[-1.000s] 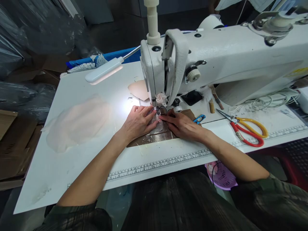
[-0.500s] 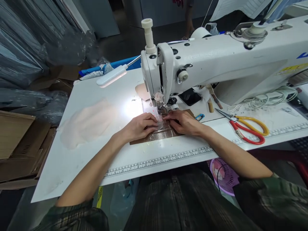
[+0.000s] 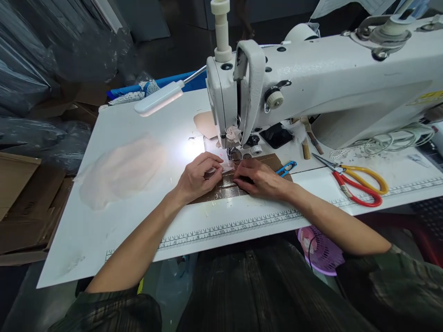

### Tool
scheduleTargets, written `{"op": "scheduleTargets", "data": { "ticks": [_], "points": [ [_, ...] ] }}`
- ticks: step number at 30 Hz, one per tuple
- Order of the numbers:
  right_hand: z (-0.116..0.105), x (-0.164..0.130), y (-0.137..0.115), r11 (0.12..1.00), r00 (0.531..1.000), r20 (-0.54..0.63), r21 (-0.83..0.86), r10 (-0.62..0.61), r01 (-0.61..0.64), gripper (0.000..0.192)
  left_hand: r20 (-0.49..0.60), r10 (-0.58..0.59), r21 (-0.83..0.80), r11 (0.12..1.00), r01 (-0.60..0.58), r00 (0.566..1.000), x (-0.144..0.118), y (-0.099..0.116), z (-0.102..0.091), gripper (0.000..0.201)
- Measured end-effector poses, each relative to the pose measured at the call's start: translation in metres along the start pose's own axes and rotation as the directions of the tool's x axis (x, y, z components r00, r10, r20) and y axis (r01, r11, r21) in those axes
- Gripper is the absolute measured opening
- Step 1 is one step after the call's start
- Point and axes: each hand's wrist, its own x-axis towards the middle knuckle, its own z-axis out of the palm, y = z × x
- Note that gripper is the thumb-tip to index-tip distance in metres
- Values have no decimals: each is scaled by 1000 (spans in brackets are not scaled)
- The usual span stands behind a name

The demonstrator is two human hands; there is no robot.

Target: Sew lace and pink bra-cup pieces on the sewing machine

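Left hand (image 3: pixel 196 177): fingers pinched on pale fabric piece (image 3: pixel 224 166); right hand (image 3: pixel 260 179): fingers together, flat on brown sheet (image 3: pixel 228 193); sewing machine (image 3: pixel 311 87) just beyond; scissors (image 3: pixel 356 182) right.

Single head-worn view. It looks forward and steeply down from above the seated person's lap onto the white laminate worktop (image 3: pixel 131 221), at close range. The white industrial sewing machine (image 3: pixel 311 87) fills the upper right. Both forearms enter from the bottom edge. No second view.
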Motion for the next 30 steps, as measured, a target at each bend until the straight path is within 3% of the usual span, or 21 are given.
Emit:
{"op": "scheduleTargets", "data": {
  "ticks": [9, 16, 23, 27, 30],
  "points": [
    [5, -3, 0, 994, 990, -94, 24, 105, -103, 21, 69, 49, -11, 999, -48, 996, 0, -2, 4, 11],
    [6, -1, 2, 997, 998, -48, -54, 45, -47, 18, 159, 139, -53, 990, -132, 977, -2, -7, 7, 13],
    [1, 0, 1, 1000, 999, -25, -21, 20, -21, 18, -42, 31, 34, 999, -30, 999, 0, -3, 6, 13],
    [-5, -1, 6, 995, 994, -90, 81, 67, -60, 20, 42, 134, 60, 989, -136, 990, -1, -5, 8, 11],
    [-4, -1, 12, 991, 972, -190, 39, 137, -132, 19, 114, 224, 99, 967, -236, 968, -2, -5, 9, 10]
  ]
}}
